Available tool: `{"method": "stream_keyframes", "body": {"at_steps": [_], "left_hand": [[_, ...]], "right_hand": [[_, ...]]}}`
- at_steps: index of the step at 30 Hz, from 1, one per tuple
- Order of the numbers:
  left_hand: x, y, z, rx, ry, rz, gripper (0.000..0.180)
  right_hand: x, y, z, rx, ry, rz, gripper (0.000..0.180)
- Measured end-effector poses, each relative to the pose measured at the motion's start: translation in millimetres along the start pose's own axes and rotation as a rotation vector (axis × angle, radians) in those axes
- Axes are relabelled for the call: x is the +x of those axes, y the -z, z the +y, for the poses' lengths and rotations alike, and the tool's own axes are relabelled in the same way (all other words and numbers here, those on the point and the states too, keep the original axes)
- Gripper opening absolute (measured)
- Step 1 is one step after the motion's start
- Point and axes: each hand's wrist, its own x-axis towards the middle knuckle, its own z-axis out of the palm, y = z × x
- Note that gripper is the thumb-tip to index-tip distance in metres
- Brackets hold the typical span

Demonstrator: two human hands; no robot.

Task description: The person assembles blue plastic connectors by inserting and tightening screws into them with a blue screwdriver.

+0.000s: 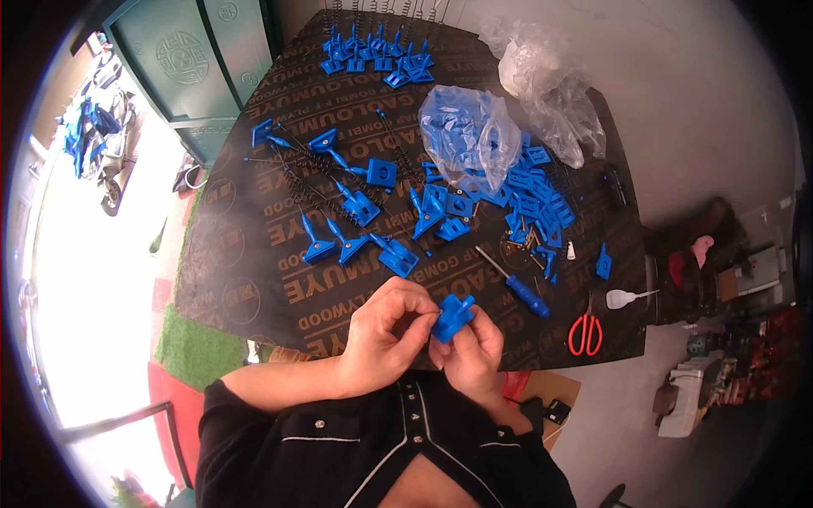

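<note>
Just off the table's near edge, my right hand (472,349) holds a small blue plastic part (453,317) between thumb and fingers. My left hand (389,328) is closed in a pinch against the left side of that part. Whatever sits between its fingertips is too small to make out. Beyond my hands lie blue plastic pieces with rod-like handles (396,256), some with black coil springs (315,190) attached. To the right of my hands rests a screwdriver (527,294) with a blue handle.
Red-handled scissors (585,334) and a white thin-nozzled bottle (625,298) lie near the right edge. Loose blue parts (542,203) and screws are heaped beside a clear bag (470,140) of blue pieces. Another plastic bag (550,85) and finished-looking blue pieces (377,55) occupy the far end.
</note>
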Motion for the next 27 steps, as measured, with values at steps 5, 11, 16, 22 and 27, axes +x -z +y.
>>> {"method": "stream_keyframes", "body": {"at_steps": [5, 11, 16, 22, 27], "left_hand": [[-0.4, 2.6, -0.2, 0.031, -0.078, -0.046, 0.008], [-0.7, 2.8, 7.2, 0.036, -0.074, -0.041, 0.014], [-1.4, 4.8, 2.9, 0.017, -0.100, -0.055, 0.012], [-5.3, 4.7, 0.3, -0.119, 0.091, -0.082, 0.006], [-3.6, 3.5, 0.2, -0.434, 0.412, -0.040, 0.007]], "right_hand": [[0.4, 0.9, -0.6, 0.132, -0.022, -0.057, 0.020], [-0.2, 0.7, -1.1, 0.164, -0.009, -0.096, 0.023], [-1.4, 1.0, 0.2, 0.169, -0.004, -0.101, 0.022], [-0.4, -3.4, -4.4, 0.166, -0.047, -0.041, 0.019], [0.3, -2.8, -5.7, 0.136, -0.115, 0.023, 0.016]]}}
